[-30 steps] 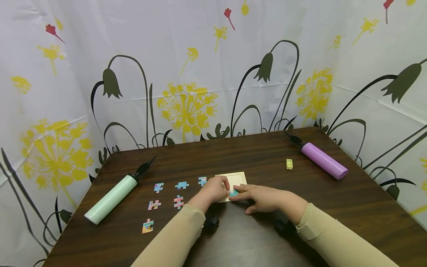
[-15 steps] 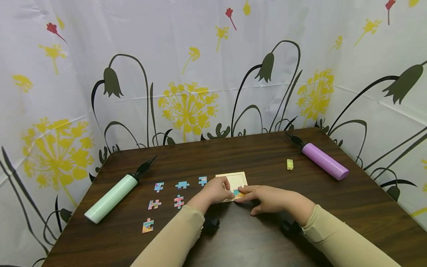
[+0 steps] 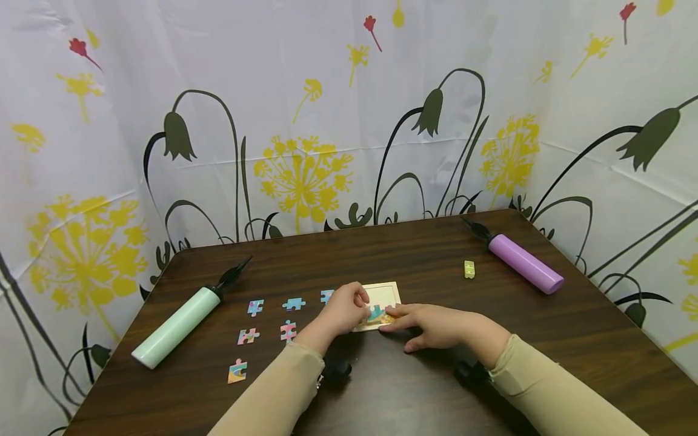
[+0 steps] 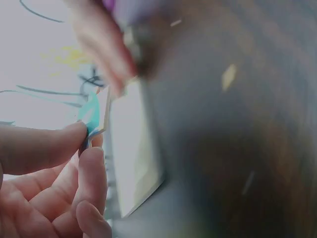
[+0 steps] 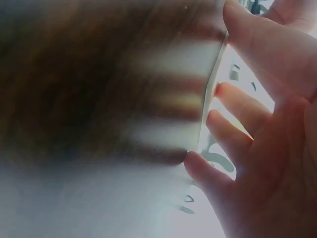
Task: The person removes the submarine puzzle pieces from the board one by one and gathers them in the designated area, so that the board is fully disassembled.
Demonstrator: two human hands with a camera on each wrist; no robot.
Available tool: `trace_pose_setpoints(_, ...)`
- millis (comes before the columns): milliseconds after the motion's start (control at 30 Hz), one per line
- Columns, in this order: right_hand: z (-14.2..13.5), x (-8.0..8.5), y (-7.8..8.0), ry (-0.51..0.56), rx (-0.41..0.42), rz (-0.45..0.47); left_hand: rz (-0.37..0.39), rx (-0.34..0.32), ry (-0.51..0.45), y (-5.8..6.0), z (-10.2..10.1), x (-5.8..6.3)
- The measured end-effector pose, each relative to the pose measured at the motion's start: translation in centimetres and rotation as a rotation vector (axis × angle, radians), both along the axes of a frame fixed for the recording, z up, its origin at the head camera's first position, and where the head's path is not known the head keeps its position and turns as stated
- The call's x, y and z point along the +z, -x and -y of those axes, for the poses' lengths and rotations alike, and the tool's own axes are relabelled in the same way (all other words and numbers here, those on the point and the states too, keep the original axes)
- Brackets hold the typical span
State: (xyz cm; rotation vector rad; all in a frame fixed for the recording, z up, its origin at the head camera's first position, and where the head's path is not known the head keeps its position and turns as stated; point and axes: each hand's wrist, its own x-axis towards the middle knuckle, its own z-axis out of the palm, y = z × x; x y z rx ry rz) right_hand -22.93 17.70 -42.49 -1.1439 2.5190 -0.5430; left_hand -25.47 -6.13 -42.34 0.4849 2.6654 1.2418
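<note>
My left hand (image 3: 345, 309) pinches a teal jigsaw piece (image 4: 91, 114) between thumb and fingers. In the left wrist view the piece stands tilted on edge, over the pale wooden puzzle tray (image 3: 384, 293). The right hand (image 3: 436, 327) rests at the tray's lower right corner, fingers extended and tips touching its edge. Close to those fingertips, a sandy-orange patch of puzzle (image 3: 388, 319) shows inside the tray. Part of the tray's left side is hidden behind the left hand. In the right wrist view the fingertips of the right hand (image 5: 262, 114) meet the tabletop and tray edge.
Several loose jigsaw pieces lie left of the tray, including a blue one (image 3: 294, 304), a pink one (image 3: 248, 336) and an orange-blue one (image 3: 237, 371). A mint-green hand pump (image 3: 177, 327) lies far left, a purple pump (image 3: 525, 264) far right, near a small yellow block (image 3: 469, 269).
The right hand's fingers have drawn back from the teal area to the tray's right corner, uncovering the sandy patch. The left hand, with the teal piece, has risen slightly and tilted it.
</note>
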Motion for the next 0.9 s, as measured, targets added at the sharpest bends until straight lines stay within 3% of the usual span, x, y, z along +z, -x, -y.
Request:
trace_pose_setpoints(267,0.3,-0.1,0.0,-0.004,-0.012,0.009,-0.002,0.078,-0.016,-2.6,5.6,4.0)
trace_pose_setpoints(400,0.2,-0.2,-0.1,-0.006,-0.021,0.011,0.02,0.109,0.035,-4.3,9.1,4.8)
trace_pose_setpoints(567,0.2,-0.2,-0.2,0.003,-0.015,0.006,0.076,0.043,0.112,-6.2,12.9,3.7)
trace_pose_setpoints(733,0.1,-0.2,-0.3,0.016,-0.02,0.015,0.139,-0.034,0.113,-7.1,14.7,2.0)
trace_pose_setpoints(900,0.2,-0.3,-0.2,0.015,-0.018,0.014,0.102,0.01,0.138,-7.3,15.0,1.2)
